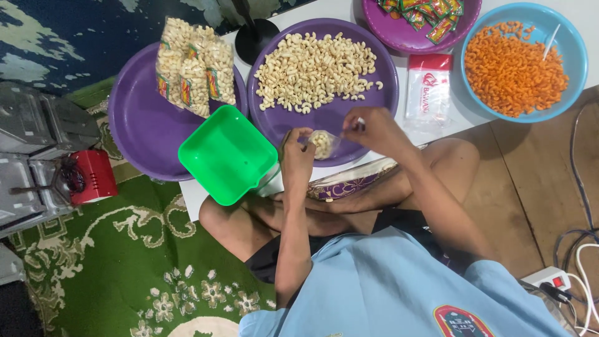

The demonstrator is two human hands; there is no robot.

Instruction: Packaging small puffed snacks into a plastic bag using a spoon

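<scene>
My left hand (297,156) pinches the mouth of a small clear plastic bag (322,143) partly filled with pale curled snacks. My right hand (374,128) grips the bag's other edge over the front rim of a purple tray (387,87). That tray carries a heap of the same pale curled snacks (315,70). I sit cross-legged, with my knees under both hands.
A green square tub (228,154) sits left of my hands. Filled snack bags (194,65) lie on another purple tray (134,125). A blue bowl (577,43) of orange snacks, a purple bowl (399,34) of sachets, empty bags (427,90), a sealing machine (37,156) and a power strip (549,279) surround me.
</scene>
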